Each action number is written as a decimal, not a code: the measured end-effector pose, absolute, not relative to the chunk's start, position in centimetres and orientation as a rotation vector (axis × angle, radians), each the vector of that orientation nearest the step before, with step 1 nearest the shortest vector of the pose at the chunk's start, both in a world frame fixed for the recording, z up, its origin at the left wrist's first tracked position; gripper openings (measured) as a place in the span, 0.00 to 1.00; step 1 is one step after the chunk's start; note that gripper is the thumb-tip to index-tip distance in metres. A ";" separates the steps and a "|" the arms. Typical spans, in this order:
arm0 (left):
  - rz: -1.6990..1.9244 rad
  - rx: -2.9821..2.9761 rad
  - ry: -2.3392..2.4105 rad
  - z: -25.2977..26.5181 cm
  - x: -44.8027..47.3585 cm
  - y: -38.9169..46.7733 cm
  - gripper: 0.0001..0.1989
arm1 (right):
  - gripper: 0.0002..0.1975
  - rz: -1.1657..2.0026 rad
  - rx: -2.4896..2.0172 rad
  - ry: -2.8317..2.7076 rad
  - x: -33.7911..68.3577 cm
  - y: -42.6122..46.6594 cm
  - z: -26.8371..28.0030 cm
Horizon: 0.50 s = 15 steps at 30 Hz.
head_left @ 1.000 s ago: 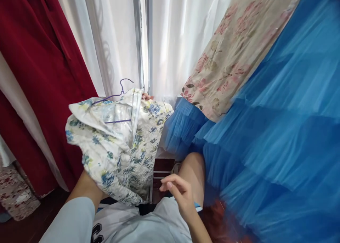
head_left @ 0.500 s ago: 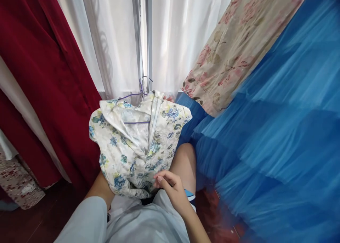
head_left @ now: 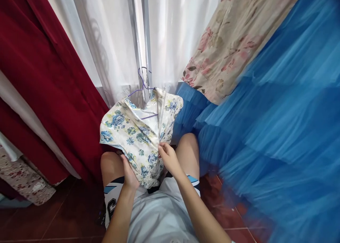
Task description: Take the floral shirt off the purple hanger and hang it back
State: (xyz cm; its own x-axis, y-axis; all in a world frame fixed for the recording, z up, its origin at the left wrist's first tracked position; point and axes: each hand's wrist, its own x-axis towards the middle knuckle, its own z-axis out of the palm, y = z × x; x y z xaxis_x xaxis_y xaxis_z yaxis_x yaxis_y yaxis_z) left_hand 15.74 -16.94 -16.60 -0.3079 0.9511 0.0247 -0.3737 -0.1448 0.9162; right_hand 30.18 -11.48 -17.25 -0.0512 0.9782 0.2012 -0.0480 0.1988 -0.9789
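A white garment with blue flowers [head_left: 140,140] hangs over my lap on a thin purple hanger [head_left: 143,84]. Its neck opening is spread, with what looks like a zip [head_left: 161,117] along the right edge. My right hand [head_left: 170,159] pinches the fabric at the bottom of this opening, fingertips together. My left hand [head_left: 129,174] holds the garment's left side below the sleeve opening; the thumb shows along the edge, and the other fingers are hidden behind the cloth. The garment's lower part is bunched between my legs.
Dark red cloth [head_left: 53,76] hangs at left, white curtains [head_left: 172,37] behind a grey metal post [head_left: 146,41]. A beige rose-print cloth [head_left: 217,66] and a tiered blue tulle skirt [head_left: 252,140] crowd the right side. Red floor tiles [head_left: 66,214] lie below.
My left hand has come out from behind the garment to its left side. My right hand has moved up onto the opening. The garment has turned and its left shoulder is lower.
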 end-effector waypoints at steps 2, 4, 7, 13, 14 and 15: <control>1.651 0.738 0.980 -17.3 15.5 -17.4 0.36 | 0.09 1.136 -1.025 -1.323 29.6 -10.9 -17.0; 1.642 0.758 1.010 -17.8 15.4 -17.5 0.35 | 0.07 1.158 -1.041 -1.339 29.1 -10.4 -16.9; 1.672 0.786 1.132 -18.2 15.2 -17.3 0.32 | 0.04 1.204 -1.046 -1.399 28.3 -9.9 -17.0; 1.691 0.721 1.135 -17.8 14.0 -17.5 0.27 | 0.10 1.272 -0.954 -1.322 27.1 -11.0 -18.9; 1.694 0.717 1.132 -17.6 14.0 -17.6 0.27 | 0.11 1.257 -0.952 -1.310 27.1 -11.3 -19.2; 1.693 0.712 1.133 -17.3 14.0 -17.7 0.27 | 0.11 1.237 -0.957 -1.310 27.2 -11.5 -19.4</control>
